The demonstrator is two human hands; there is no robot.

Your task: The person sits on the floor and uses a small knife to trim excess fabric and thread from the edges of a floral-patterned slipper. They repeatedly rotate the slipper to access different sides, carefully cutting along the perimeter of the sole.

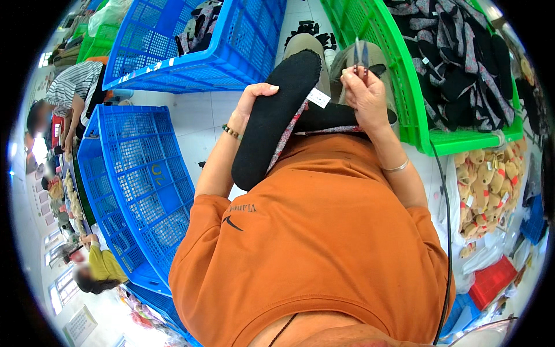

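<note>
My left hand [252,99] is closed on the edge of a long black sole-shaped fabric piece [272,121], its thumb lying on the dark face. This piece is tilted, has a floral-patterned side, and carries a small white label [318,98] on its right edge. To the right, my raised right hand [365,95] grips a pair of thread snips [361,58], their two narrow blades pointing up and slightly apart. Across my lap, beneath both hands, lies a second black fabric piece [324,118] with a floral edge, partly hidden by the first.
At my right stands a green crate [399,87] heaped with black and floral pieces [457,63]. Blue crates [231,58] [144,179] are ahead and at left. Brown plush toys [488,185], a red bin [491,282] and a hanging black cable [448,231] are right. Other people work far left.
</note>
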